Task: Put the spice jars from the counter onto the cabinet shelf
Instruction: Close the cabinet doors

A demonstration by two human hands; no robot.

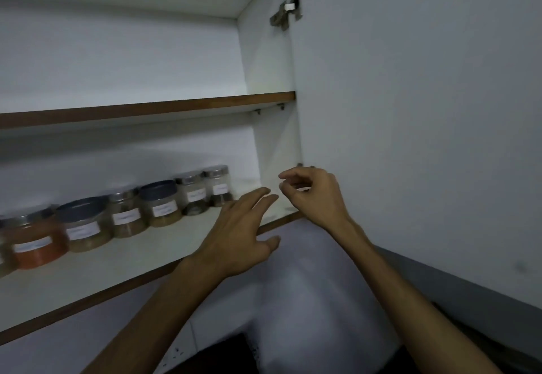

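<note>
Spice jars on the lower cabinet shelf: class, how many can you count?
7 spice jars, all in one row along the lower shelf, running from the left frame edge, where one is cut off, toward the right. More may sit out of frame.

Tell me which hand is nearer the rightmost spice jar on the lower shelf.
Left. The left hand reaches over the shelf edge, fingers straight, just right of the rightmost spice jar. The right hand hangs farther right, by the open door, fingers loosely curled, holding nothing.

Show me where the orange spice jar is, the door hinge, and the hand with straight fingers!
orange spice jar (37,249): head view, on its orange-filled side.
door hinge (286,11): head view, on its metal arm.
left hand (240,236): head view, on the back of the hand.
</note>
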